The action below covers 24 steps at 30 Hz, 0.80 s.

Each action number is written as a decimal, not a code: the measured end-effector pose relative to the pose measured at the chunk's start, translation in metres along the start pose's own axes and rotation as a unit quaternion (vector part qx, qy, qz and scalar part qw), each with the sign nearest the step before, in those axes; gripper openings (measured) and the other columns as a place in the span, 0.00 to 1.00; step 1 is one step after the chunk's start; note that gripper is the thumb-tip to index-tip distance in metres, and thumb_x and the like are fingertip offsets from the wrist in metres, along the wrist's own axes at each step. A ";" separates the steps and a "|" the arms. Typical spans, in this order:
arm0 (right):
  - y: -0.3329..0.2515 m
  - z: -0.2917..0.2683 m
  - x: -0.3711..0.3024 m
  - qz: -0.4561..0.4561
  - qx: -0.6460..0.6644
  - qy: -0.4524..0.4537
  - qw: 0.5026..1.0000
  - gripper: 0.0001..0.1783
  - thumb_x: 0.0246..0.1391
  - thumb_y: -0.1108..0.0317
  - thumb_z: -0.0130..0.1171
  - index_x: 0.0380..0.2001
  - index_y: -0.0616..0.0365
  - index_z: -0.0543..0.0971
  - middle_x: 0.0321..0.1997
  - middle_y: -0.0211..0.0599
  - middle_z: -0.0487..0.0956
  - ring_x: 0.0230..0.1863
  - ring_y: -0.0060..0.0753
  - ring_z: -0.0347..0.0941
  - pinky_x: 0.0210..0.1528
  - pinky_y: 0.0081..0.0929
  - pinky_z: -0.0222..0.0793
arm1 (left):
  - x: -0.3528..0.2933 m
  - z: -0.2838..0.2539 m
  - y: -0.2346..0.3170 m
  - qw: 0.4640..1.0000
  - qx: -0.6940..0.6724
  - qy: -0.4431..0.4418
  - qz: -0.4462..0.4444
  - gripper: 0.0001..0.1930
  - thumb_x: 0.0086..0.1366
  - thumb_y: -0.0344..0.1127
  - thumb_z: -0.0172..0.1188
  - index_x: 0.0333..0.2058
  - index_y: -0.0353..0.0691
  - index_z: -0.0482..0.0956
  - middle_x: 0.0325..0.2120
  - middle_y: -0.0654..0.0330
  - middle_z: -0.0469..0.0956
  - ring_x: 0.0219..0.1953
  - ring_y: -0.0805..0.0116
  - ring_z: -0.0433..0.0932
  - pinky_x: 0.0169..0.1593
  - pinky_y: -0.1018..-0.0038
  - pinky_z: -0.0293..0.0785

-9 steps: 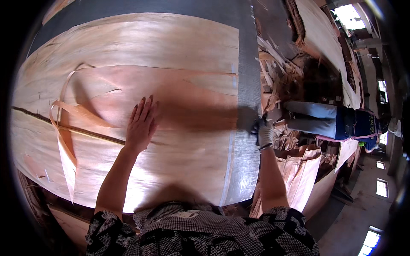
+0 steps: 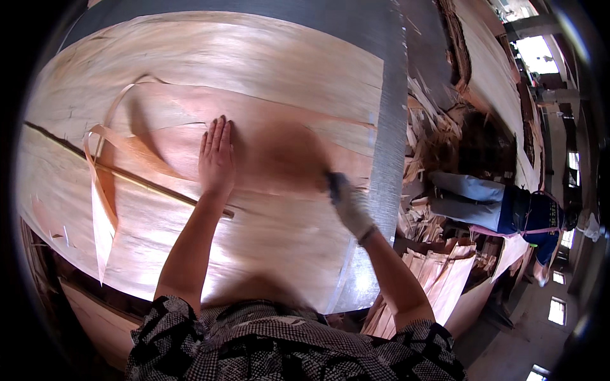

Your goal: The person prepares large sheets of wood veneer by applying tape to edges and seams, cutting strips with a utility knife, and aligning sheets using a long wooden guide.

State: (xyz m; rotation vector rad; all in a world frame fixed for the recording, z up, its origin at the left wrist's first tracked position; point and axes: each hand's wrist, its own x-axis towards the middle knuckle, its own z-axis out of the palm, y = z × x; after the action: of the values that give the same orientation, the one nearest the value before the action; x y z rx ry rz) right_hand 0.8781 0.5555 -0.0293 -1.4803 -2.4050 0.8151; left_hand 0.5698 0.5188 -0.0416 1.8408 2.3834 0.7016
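Observation:
A large pale wood veneer sheet (image 2: 286,254) covers the dark metal-grey tabletop. Over its middle lies a reddish veneer piece (image 2: 254,105), with a loose, curling strip (image 2: 135,152) at its left end. My left hand (image 2: 218,159) is bare and presses flat on the reddish piece, fingers stretched out. My right hand (image 2: 352,206) wears a white glove and hovers over or touches that piece's right part. Its fingers are closed round something dark, too blurred to name. A long thin stick (image 2: 146,180) lies slantwise on the sheet, its near end by my left wrist.
Along the right runs the table's grey edge (image 2: 389,140). Beyond it are broken veneer scraps (image 2: 422,136) and a stack of veneer pieces (image 2: 438,273). A person (image 2: 502,203) in a dark top and light trousers stands farther right, near more stacked sheets (image 2: 486,70).
My right hand has swung left from the table's grey edge to over the reddish veneer. The left hand still lies flat on it. The view has shifted slightly.

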 end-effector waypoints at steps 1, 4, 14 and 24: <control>-0.057 0.000 0.027 -0.099 -0.023 0.003 0.995 0.08 0.54 0.66 0.46 0.35 0.56 0.71 0.26 0.47 0.76 0.23 0.48 0.73 0.22 0.40 0.65 | -0.002 -0.002 -0.003 1.000 0.006 -0.001 -0.013 0.23 0.61 0.29 0.40 0.57 0.40 0.57 0.59 0.57 0.56 0.62 0.61 0.52 0.62 0.64 0.48; -0.108 0.045 0.081 -0.063 -0.143 -0.066 0.985 0.06 0.53 0.66 0.43 0.32 0.54 0.69 0.22 0.41 0.77 0.22 0.45 0.75 0.19 0.42 0.67 | 0.000 0.000 -0.001 0.999 -0.042 0.015 -0.022 0.24 0.60 0.27 0.39 0.57 0.40 0.57 0.58 0.58 0.57 0.62 0.60 0.52 0.62 0.64 0.48; -0.093 0.035 0.027 -0.035 -0.200 -0.163 0.965 0.08 0.54 0.67 0.41 0.36 0.56 0.66 0.21 0.45 0.76 0.22 0.44 0.75 0.16 0.42 0.64 | 0.001 0.008 0.004 0.999 -0.029 0.035 -0.019 0.22 0.59 0.29 0.42 0.54 0.41 0.63 0.58 0.57 0.58 0.61 0.58 0.54 0.62 0.60 0.48; 0.046 -0.079 -0.023 0.023 -0.237 -0.291 0.926 0.07 0.52 0.67 0.45 0.34 0.55 0.68 0.11 0.23 0.65 0.12 0.21 0.64 0.08 0.24 0.57 | -0.019 0.030 0.073 0.973 -0.112 -0.085 0.185 0.17 0.55 0.35 0.55 0.46 0.41 0.72 0.54 0.58 0.63 0.59 0.59 0.58 0.60 0.63 0.54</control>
State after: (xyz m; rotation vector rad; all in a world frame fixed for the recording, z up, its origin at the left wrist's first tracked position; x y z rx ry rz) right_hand 0.9588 0.5793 0.0134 -1.6330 -3.2046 0.8060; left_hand 0.6503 0.5244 -0.0449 2.1646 1.7933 0.7629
